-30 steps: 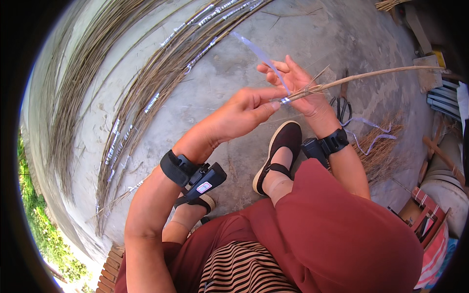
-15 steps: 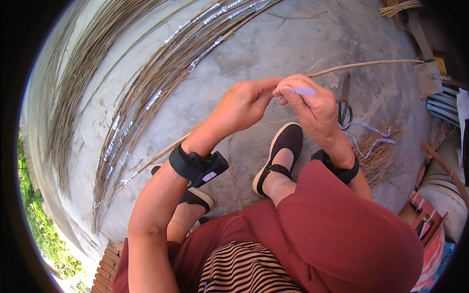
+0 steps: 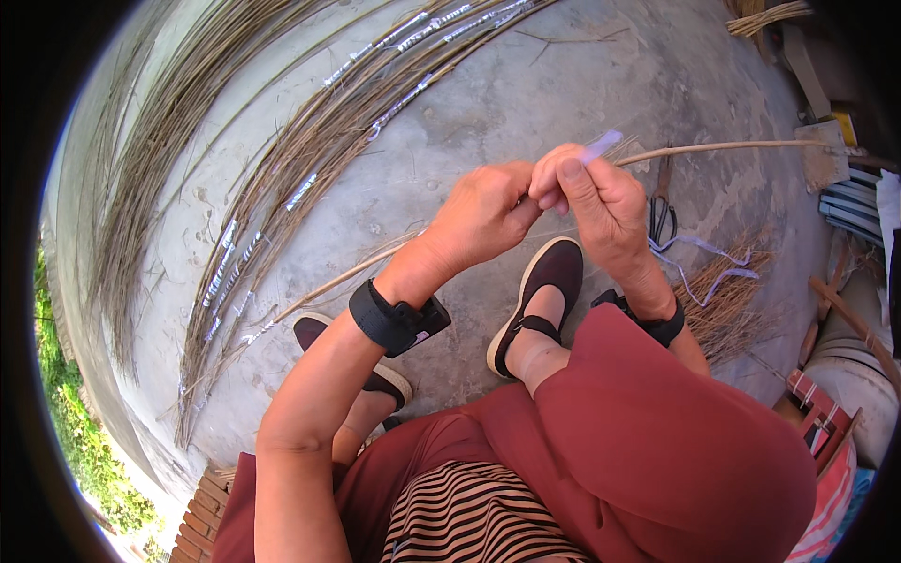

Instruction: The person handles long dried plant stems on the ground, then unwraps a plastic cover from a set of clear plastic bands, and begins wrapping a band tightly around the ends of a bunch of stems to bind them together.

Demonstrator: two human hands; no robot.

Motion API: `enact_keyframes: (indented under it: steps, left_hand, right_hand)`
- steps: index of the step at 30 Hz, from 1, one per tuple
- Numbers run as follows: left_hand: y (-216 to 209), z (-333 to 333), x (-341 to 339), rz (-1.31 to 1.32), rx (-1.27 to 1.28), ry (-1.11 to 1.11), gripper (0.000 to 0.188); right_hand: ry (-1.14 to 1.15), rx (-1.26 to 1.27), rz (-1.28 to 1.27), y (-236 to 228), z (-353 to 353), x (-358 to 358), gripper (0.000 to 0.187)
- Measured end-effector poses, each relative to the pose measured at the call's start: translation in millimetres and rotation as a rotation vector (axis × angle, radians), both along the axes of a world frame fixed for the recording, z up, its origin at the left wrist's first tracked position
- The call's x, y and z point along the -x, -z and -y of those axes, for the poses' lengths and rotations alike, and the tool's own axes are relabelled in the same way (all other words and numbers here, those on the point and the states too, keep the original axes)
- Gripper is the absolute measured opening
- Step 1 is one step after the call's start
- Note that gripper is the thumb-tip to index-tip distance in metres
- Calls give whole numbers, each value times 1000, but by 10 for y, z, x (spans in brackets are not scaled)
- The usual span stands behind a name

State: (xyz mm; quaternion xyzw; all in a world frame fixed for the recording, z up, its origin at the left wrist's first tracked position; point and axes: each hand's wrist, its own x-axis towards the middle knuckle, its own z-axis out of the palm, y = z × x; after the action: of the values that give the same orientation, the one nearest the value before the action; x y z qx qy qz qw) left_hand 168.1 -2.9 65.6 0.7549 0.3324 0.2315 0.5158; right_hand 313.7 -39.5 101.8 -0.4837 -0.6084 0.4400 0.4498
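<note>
A long thin stick runs across in front of me, from the lower left, behind my left forearm, and out past my right hand. My left hand is closed around it, fingertips against those of the other hand. My right hand is also closed at the stick, and a pale purple strip sticks up over its fingers. The exact grip of the fingertips is hidden. White-purple wrapping shows near the stick's lower left end.
Bundles of long twigs, some tied with pale strips, lie on the concrete floor at the left. Black-handled scissors, a loose purple strip and a twig pile are at the right. My shoes stand below my hands.
The purple strip has swung from lying across my right palm to standing up above the fingers. Both hands have turned slightly, and the stick's right part sits a little lower.
</note>
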Motion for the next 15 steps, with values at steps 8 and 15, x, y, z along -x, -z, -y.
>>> enact_keyframes:
  steps: [8,15]
  left_hand:
    - [-25,-243,1,-46,-21,-167,18]
    - [41,-172,-33,-35,-78,-162,17]
  right_hand:
    - [41,184,-158,-213,191,-212,32]
    - [-8,167,-197,-172,258,-114,33]
